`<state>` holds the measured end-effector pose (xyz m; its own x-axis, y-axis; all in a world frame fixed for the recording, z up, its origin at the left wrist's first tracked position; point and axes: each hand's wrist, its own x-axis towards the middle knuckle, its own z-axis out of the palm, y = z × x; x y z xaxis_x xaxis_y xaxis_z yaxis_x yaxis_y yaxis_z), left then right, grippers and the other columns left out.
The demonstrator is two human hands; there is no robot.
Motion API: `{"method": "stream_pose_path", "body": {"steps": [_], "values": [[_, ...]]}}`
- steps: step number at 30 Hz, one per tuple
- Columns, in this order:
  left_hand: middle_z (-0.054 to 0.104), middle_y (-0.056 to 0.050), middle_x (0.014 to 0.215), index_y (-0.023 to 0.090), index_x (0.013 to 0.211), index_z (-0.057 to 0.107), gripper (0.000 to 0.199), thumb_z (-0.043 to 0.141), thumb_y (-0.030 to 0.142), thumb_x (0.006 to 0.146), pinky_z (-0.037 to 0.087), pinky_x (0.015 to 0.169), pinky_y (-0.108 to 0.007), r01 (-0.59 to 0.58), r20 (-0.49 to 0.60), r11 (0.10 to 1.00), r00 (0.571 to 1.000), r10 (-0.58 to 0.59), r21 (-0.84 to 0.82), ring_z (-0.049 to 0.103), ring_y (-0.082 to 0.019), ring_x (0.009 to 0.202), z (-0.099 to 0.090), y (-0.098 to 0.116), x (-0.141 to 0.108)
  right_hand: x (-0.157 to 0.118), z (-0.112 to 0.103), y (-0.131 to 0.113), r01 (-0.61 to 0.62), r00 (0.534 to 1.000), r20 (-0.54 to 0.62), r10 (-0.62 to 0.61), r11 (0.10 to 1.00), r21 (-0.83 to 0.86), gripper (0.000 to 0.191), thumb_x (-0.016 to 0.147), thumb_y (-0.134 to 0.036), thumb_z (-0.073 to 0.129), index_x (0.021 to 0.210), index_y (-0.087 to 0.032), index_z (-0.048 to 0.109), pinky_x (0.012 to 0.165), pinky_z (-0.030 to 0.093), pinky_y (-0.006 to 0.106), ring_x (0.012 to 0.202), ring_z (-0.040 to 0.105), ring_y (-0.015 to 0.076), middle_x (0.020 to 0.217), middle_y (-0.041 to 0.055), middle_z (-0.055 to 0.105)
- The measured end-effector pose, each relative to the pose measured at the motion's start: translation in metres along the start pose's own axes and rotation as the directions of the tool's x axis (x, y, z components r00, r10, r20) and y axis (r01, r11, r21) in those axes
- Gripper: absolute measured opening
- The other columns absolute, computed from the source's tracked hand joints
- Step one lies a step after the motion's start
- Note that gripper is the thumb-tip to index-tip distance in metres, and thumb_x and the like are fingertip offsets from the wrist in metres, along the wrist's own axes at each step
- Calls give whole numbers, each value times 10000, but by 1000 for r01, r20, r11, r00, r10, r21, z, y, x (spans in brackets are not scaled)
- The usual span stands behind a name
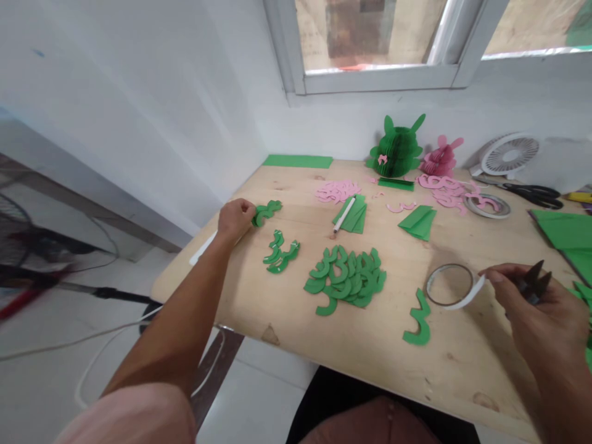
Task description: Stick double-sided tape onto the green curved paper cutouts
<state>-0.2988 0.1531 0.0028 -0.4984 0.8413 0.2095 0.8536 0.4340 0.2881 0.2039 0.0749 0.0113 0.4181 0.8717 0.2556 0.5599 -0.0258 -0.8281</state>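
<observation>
At the table's left side, my left hand [237, 219] is closed, its fingertips pinching the near end of a green wavy paper cutout [268, 211]. My right hand [543, 308] is closed too, with the white end of a roll of double-sided tape [430, 285] between thumb and finger. Dark-bladed snips [535, 280] stick out of the same hand, their handles hidden in the palm. Left of the tape roll lies a single green wavy cutout [420, 324]. A heap of green cutouts [351, 277] sits mid-table, and a few with white strips [280, 256] lie nearer my left hand.
Pink cutouts [337, 191], a pen [345, 214] on green paper pieces [357, 217] and another green stack [419, 223] lie farther back. Along the wall stand a green honeycomb paper figure [398, 151], a pink one [441, 159] and a fan [511, 154]. Black scissors [531, 193] lie right.
</observation>
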Motion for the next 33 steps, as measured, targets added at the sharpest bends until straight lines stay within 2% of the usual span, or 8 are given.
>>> {"method": "stream_pose_path", "body": {"steps": [6,12,16,21,26,33], "values": [[704,-64,916,200,826,636,213,439,264,775,453,766,-295,7,-10,999,1000,-7,-43,633,-215,858,0,0,1,-1,0,-1,8,1000,-4,-8,1000,-10,258,663,-404,686,800,-186,678,484,334,248,514,438,115,621,-13,565],[694,-75,974,203,907,623,243,410,267,809,429,788,-312,-32,-45,999,998,33,33,622,-230,919,-2,4,-5,1,0,3,43,999,-2,-43,999,7,260,665,-407,682,802,-186,678,467,328,243,507,442,118,629,-10,578],[698,-97,936,192,945,621,275,376,253,837,358,900,-367,-139,-67,967,986,156,212,619,-250,927,-1,9,-17,1,-1,1,34,999,7,-34,999,-12,272,674,-414,677,818,-183,680,437,303,241,460,394,99,592,-25,530],[700,-99,927,196,863,638,248,398,241,822,236,989,-404,-331,49,867,940,338,373,583,-264,1002,2,16,-37,0,0,1,29,1000,10,-29,999,-22,281,672,-419,670,813,-176,680,429,303,241,460,394,102,571,-24,509],[701,-84,970,215,850,648,240,414,259,816,247,974,-418,-385,99,857,922,374,342,549,-274,1052,3,16,-47,0,0,-2,35,999,4,-35,999,-4,297,657,-425,671,808,-170,680,436,312,241,491,424,112,612,-3,550],[704,-88,965,211,872,663,228,453,254,795,285,951,-413,-334,67,902,942,329,275,563,-283,1035,1,15,-45,0,0,-4,8,1000,12,-8,1000,26,245,653,-396,677,777,-185,671,446,307,236,483,408,100,598,-25,542]]}}
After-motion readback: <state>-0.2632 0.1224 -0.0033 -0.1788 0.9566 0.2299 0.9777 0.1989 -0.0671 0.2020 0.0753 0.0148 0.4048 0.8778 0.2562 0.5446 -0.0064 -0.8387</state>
